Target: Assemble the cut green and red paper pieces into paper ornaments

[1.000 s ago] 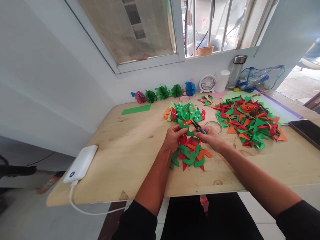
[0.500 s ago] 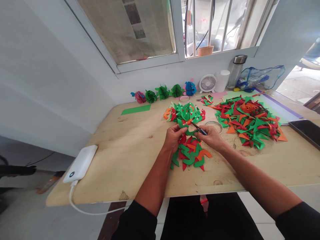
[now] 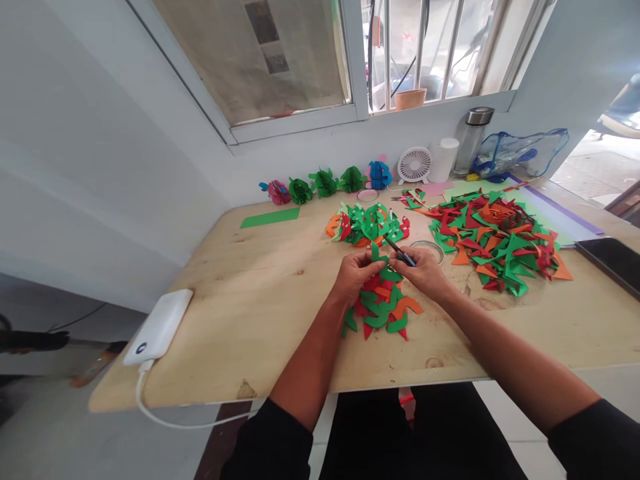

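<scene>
My left hand point(image 3: 354, 275) pinches a curved green paper cutout point(image 3: 375, 253) between thumb and fingers. In my right hand point(image 3: 424, 272) is a pair of small dark scissors point(image 3: 405, 257), blades pointing up and left, away from me. The fingertips of both hands are close together at the cutout. Right below them lies a loose heap of curved green, red and orange paper cutouts point(image 3: 383, 310), partly covered by my hands. Just beyond my hands sits another heap of cutouts point(image 3: 367, 223), many bearing small white squares.
A big pile of paper scraps point(image 3: 500, 240) spreads to the right, near a phone point(image 3: 613, 262). Two tape rolls, honeycomb paper figures point(image 3: 326, 183), a small fan point(image 3: 415, 165) and a glass bottle point(image 3: 469, 143) stand toward the wall. A white power bank point(image 3: 159, 327) lies left.
The green cutout has turned more upright and shifted slightly right in my left hand. My left hand has moved a little right, nearer the right hand, which still holds the scissors.
</scene>
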Tool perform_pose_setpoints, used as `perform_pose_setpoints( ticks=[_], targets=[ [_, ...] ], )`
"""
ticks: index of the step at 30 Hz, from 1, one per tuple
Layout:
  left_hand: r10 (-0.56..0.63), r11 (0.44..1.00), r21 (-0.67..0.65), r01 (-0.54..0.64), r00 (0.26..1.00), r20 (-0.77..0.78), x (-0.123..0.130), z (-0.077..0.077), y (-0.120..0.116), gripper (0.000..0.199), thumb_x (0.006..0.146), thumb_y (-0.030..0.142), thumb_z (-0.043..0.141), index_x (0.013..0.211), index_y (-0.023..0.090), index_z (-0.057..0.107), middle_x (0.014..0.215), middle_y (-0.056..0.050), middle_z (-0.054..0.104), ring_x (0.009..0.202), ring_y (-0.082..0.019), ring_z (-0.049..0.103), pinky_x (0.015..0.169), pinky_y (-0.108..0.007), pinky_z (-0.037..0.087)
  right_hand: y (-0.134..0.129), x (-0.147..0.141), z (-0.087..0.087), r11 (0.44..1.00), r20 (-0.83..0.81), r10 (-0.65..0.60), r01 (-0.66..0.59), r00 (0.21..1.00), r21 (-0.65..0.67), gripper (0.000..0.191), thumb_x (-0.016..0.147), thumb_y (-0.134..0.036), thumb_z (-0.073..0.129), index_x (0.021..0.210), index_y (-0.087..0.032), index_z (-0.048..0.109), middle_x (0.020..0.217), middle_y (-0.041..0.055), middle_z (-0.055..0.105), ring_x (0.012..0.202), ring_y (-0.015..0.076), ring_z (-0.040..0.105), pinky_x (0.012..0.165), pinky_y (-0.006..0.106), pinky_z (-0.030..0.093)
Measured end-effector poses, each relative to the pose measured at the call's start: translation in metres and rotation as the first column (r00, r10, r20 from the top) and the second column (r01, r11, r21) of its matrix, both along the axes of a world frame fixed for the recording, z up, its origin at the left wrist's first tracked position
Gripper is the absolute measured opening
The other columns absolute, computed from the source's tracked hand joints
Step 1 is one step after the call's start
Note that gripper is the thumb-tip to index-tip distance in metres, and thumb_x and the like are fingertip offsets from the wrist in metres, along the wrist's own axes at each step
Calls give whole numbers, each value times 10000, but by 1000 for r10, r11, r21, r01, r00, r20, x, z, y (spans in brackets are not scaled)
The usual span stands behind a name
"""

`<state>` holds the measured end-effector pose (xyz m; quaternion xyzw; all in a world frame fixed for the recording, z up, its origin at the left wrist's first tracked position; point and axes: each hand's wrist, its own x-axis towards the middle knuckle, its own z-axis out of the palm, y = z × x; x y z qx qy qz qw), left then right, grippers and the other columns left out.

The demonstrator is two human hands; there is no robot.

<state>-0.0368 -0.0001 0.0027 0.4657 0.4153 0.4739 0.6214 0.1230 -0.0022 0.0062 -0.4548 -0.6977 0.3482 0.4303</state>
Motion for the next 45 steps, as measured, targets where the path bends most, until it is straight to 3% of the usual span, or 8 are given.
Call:
perform_pose_setpoints(
  ticks=[5, 15, 23, 30, 36, 38, 42, 45],
  targets=[
    [127, 992, -8, -128, 992, -23, -1, 2, 1, 267, 550, 347, 764, 594, 136, 607, 535, 27, 572, 477, -67, 492, 475, -188, 388, -2, -2, 3, 1000, 13, 23, -23, 1000, -17, 191, 732, -314, 550, 636, -152, 583, 500, -43, 424, 469, 70, 336, 447, 208, 253],
    [217, 976, -6, -217, 976, -25, -2, 3, 1, 250, 600, 359, 716, 620, 145, 588, 533, 27, 555, 427, -53, 446, 415, -175, 348, -2, -2, 2, 995, 38, 90, -88, 995, -54, 127, 701, -240, 534, 643, -144, 594, 522, -45, 456, 486, 68, 364, 470, 204, 274],
    [304, 946, 153, -284, 945, -123, -3, 4, 1, 237, 669, 355, 658, 563, 153, 592, 449, 28, 509, 399, -62, 420, 388, -182, 316, -2, -3, -1, 993, 45, 94, -90, 995, -72, 172, 720, -287, 539, 651, -144, 606, 516, -42, 450, 489, 73, 364, 472, 206, 276],
    [362, 930, 110, -350, 926, -109, -8, 4, 4, 279, 653, 379, 676, 532, 148, 579, 432, 38, 487, 388, -51, 384, 398, -181, 303, 2, 2, 2, 986, -99, -93, 77, 991, -150, 296, 739, -423, 559, 635, -148, 588, 489, -54, 355, 467, 70, 300, 444, 217, 243],
    [271, 959, 161, -232, 914, -302, -15, -5, 9, 293, 636, 405, 695, 541, 140, 615, 467, 21, 533, 438, -77, 432, 436, -195, 324, 10, 9, -2, 928, -356, -289, 169, 889, -332, 307, 676, -470, 633, 657, -171, 565, 450, -81, 305, 414, 60, 261, 401, 220, 201],
    [345, 930, 255, -264, 867, -359, -16, -7, 10, 273, 650, 400, 683, 575, 140, 644, 508, 10, 567, 490, -96, 467, 478, -202, 351, 12, 9, -2, 917, -415, -309, 152, 856, -369, 306, 654, -467, 657, 663, -174, 569, 434, -83, 319, 400, 58, 273, 392, 218, 202],
    [575, 797, 440, -414, 743, -344, -18, -6, 8, 223, 721, 361, 618, 632, 162, 661, 550, 5, 576, 565, -116, 488, 570, -210, 392, 10, 8, 3, 909, -508, -290, 68, 811, -411, 302, 617, -438, 701, 672, -164, 589, 417, -78, 358, 386, 47, 289, 378, 206, 175],
    [605, 755, 531, -384, 720, -340, -13, -3, 2, 196, 761, 349, 583, 726, 185, 685, 650, -12, 621, 639, -133, 536, 646, -221, 419, 8, 8, 6, 900, -558, -249, -23, 792, -435, 304, 605, -417, 724, 683, -154, 593, 415, -76, 380, 373, 35, 281, 371, 201, 145]
  ],
)
